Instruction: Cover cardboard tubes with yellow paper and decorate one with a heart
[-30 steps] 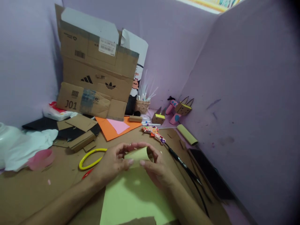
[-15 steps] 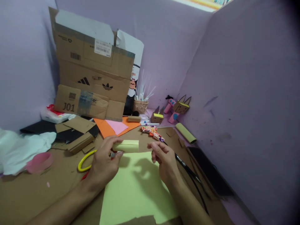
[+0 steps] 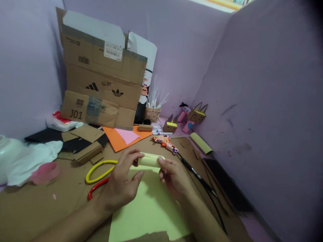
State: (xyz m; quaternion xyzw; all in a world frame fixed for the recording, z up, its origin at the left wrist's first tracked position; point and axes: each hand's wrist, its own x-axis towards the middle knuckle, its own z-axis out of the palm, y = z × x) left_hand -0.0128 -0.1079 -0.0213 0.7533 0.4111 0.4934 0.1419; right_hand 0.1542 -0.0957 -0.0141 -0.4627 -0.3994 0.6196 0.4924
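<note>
**Both hands pinched on paper roll, one at each end**

Left hand (image 3: 121, 185): fingers curled over the left end of the paper roll (image 3: 150, 160), thumb pressed in from the near side. Right hand (image 3: 174, 175): fingers closed on the right end. Neither hand is spread.

Axis: the roll's long axis runs left to right across the view, nearly level, parallel to the person's chest. The right end is covered by the fingers.

Look: pale yellow-green, a slim tube, continuous with the flat green sheet (image 3: 148, 211) of the same colour that lies toward the person. The roll sits at the far edge of that sheet, on the brown cardboard work surface (image 3: 37, 208).

Surroundings:
- Left, just beside the left hand: scissors (image 3: 99, 169) with one yellow and one red handle loop.
- Beyond the roll, near: patterned glue gun (image 3: 165, 142); its black cord (image 3: 199, 179) runs down the right side past the right wrist.
- Farther back: orange paper (image 3: 118, 143) with pink paper (image 3: 127, 135) on it, tall cardboard box (image 3: 101, 84).
- Right: purple wall (image 3: 252, 101), with a second green roll (image 3: 201, 143) at its foot.

Open room: bare cardboard to the near left; the right side is tight, bounded by cord and wall.
</note>
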